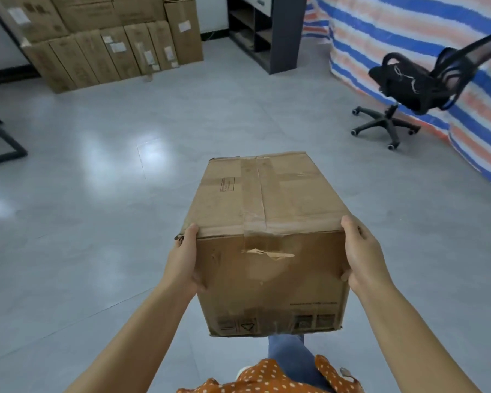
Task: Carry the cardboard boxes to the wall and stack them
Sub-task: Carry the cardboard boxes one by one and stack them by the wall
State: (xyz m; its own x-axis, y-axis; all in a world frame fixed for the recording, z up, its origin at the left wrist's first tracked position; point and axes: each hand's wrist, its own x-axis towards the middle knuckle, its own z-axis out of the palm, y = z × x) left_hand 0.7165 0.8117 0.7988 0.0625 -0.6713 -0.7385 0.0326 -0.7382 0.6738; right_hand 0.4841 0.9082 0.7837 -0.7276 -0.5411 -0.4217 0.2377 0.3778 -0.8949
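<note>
A grey tiled floor (102, 194) is spread beneath and all around the held load, with pale light reflections to the far left of the grip. Well beyond the grip and to its right, a striped tarpaulin (408, 32) in blue, orange and white is hung or draped down to the floor. Far ahead of the grip and to its left, a stack of cardboard boxes (111, 43) is seen against the wall, several of them narrow, stood upright and leaning. A dark shelf unit (267, 29) is placed far ahead, between that stack and the tarpaulin. A black office chair (417, 86) is stood ahead and to the right of the grip, close to the tarpaulin. The cardboard box (267, 236) is held clear of the floor between the two hands, its taped top facing up and its near end face turned toward the wearer. The left hand (186, 260) is pressed against the box's left side, the thumb laid over the top edge and the fingers curled around the near corner. The right hand (362, 255) is set likewise on the right side, thumb on the top edge, fingers wrapped at the corner. Below the grip, a blue trouser leg (292, 355) and an orange dotted garment (267, 378) are visible.
</note>
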